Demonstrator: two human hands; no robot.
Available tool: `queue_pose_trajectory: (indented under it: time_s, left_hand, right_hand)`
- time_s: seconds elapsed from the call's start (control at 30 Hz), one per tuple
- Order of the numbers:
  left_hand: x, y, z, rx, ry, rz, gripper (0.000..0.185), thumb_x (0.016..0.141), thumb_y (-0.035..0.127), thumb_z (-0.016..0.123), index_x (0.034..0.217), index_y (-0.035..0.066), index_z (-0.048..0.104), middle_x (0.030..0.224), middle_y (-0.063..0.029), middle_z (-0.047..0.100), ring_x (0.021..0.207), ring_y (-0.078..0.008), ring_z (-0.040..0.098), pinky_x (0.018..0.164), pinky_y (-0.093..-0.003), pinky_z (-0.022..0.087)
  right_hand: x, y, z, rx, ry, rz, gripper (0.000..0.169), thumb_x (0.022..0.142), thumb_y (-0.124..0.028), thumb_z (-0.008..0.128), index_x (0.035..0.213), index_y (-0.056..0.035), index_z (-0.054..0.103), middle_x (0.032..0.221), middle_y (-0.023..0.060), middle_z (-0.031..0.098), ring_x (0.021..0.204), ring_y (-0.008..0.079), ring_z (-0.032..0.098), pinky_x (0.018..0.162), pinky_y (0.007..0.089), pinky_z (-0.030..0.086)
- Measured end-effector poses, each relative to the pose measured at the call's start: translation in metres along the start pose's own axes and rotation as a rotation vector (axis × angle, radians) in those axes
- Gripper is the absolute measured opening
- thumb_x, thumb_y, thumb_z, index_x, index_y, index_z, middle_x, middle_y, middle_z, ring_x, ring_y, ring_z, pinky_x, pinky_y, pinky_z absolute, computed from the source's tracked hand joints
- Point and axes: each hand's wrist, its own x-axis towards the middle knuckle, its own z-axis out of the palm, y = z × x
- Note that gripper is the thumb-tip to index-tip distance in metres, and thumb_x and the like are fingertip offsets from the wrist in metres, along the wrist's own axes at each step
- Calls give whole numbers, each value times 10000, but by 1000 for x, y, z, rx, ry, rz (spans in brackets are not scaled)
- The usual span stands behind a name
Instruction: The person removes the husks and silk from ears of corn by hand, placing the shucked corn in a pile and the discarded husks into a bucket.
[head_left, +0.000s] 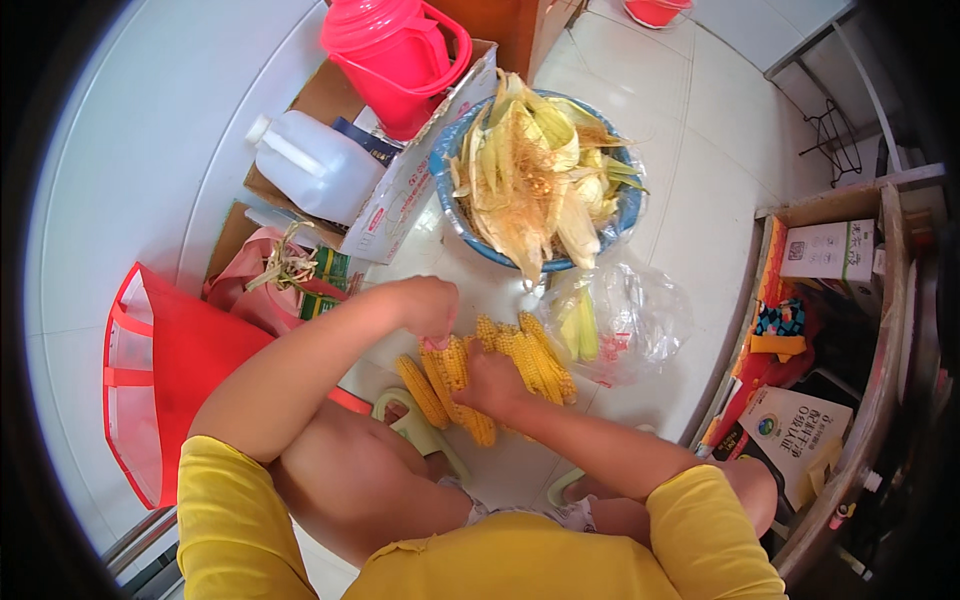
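Observation:
Several husked ears of yellow corn (532, 360) lie side by side on the tiled floor between my feet. My left hand (431, 309) is above the left part of the row, its fingers curled down by the tips of the ears; whether it grips one is hidden. My right hand (491, 379) rests on the middle ears, its fingers bent over them; its hold is unclear. Beyond the corn stands a blue basin (450, 214) lined with clear plastic, heaped with corn husks and silk (517, 172). A clear plastic bag (637, 315) with pale green husk (579, 322) lies beside the ears.
At the left are a red bag (195, 360), a pink bag (255, 277) and a cardboard box (397, 187) holding a white plastic jug (315, 165) and a pink thermos jug (386, 67). A wooden shelf (889, 315) with boxes runs along the right. Green slippers (431, 435) are on my feet.

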Motion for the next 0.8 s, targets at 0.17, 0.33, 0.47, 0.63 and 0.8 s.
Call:
queue_pose_trajectory:
  time_s: [0.17, 0.33, 0.47, 0.63, 0.8]
  left_hand:
    - [22, -34, 23, -44, 16, -31, 98, 690, 82, 626, 740, 38, 697, 725, -47, 687, 680, -145, 652, 637, -285, 513]
    - [36, -42, 16, -180, 132, -23, 101, 701, 85, 639, 759, 25, 696, 736, -58, 687, 680, -155, 653, 632, -291, 514]
    - [37, -33, 10, -219, 62, 84, 127, 721, 129, 665, 773, 16, 692, 724, -67, 682, 661, -131, 634, 602, -265, 496]
    - [21, 10, -5, -388, -155, 311, 176, 801, 172, 635, 840, 5, 675, 729, -40, 668, 657, -107, 621, 587, -253, 482]
    - [30, 72, -21, -459, -56, 412, 194, 865, 195, 572, 887, 20, 651, 713, -34, 645, 683, -95, 608, 612, -251, 471]
  right_hand:
    - [18, 11, 39, -80, 32, 7, 550, 655, -259, 761, 982, 61, 454, 794, 236, 625, 755, 373, 631, 675, 420, 524]
    - [20, 6, 35, -185, 24, 16, 335, 715, -194, 711, 880, 40, 537, 813, 220, 633, 757, 360, 635, 676, 430, 519]
    - [-2, 4, -40, -66, -19, -155, 183, 731, -138, 685, 753, 26, 609, 703, 207, 623, 643, 337, 630, 607, 398, 519]
    - [-16, 42, -180, 469, -270, 268, 28, 692, 45, 618, 719, 54, 619, 593, 128, 609, 519, 161, 612, 436, 270, 474]
    - [19, 182, -99, -66, 407, 366, 129, 681, -31, 621, 794, -44, 680, 715, 150, 661, 690, 287, 655, 638, 349, 530]
